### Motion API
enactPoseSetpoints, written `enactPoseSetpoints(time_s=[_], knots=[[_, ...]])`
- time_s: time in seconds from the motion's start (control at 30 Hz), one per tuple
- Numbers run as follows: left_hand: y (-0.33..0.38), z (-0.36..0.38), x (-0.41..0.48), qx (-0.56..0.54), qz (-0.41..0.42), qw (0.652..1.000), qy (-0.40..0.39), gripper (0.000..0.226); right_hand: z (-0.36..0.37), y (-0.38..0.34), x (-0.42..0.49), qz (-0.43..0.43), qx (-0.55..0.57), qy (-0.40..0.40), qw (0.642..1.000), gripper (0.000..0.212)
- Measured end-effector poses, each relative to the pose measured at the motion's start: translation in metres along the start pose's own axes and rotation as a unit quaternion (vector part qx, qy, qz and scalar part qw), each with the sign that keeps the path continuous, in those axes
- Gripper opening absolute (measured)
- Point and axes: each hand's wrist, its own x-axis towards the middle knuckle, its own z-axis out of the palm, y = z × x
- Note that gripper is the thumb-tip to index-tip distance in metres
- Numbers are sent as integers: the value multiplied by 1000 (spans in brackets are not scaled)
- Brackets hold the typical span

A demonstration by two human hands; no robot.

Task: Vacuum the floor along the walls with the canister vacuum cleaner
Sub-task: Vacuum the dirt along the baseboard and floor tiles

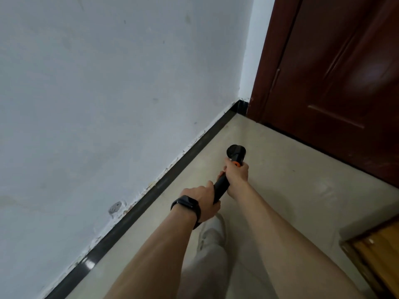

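- Forearms are seen nearest the lens: the left forearm (155, 255) and the right forearm (280, 223), both bare, are stretched forward and converge on one tool.
- Head view: the left hand (203, 201) is wrapped round the near end of the black vacuum handle (221, 186), with its fingers curled round the grip. A black wristband (186, 205) is worn just behind this hand.
- The right hand (237, 174) is clamped on the same handle, just ahead of the left hand. The hands are close together, and a short stretch of black grip shows between them.
- An orange button (237, 164) is seen at the far side of the right hand. Whether it is pressed cannot be told.
- A round black end (235, 151) is seen just beyond the right hand, over the floor (280, 180). What lies beneath it is hidden.
- Beige floor is seen beneath and around both hands.
- A black baseboard (172, 171) runs on a diagonal to the left of both hands, near but apart from them. A white wall (108, 93) rises above it.
- A wall socket (116, 207) is set low in the wall, left of the left hand and just above the baseboard.
- A dark red-brown door (334, 83) stands ahead and to the right of the right hand.
- A wooden furniture edge (380, 255) is seen right of the right forearm.
- A pale shoe (213, 231) and a trouser leg (205, 272) are seen below the left hand, between the forearms.
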Motion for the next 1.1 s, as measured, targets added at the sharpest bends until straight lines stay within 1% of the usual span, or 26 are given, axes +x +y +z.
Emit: enactPoseSetpoints(time_s=[0.17,0.27,0.33,0.4,0.6,0.67,0.83,0.93,1.03,1.1], knots=[[-10,11,64,-32,-8,999,10,33,25,-11,59,-5,-25,0,1000,40],[-11,16,104,-42,-18,999,9,31,37,-14,98,4,-41,4,999,30],[-12,19,132,-47,-26,999,4,31,44,-16,125,13,-39,2,999,20],[-13,18,159,-43,-26,999,5,31,49,-22,150,12,-33,-2,999,16],[-12,-13,235,18,4,999,48,30,61,-64,213,3,12,-5,1000,14],[-11,-21,250,20,8,998,51,30,67,-75,226,2,8,-5,1000,15],[-9,-22,278,-37,-13,998,47,27,82,-94,249,-21,-41,2,999,26],[-10,-20,291,-74,-27,996,49,27,91,-99,262,-49,-77,32,995,25],[-7,-16,299,-125,-41,990,38,30,94,-105,275,-69,-139,63,986,25],[-4,-12,300,-143,-45,988,27,32,94,-105,280,-75,-173,66,980,28]])
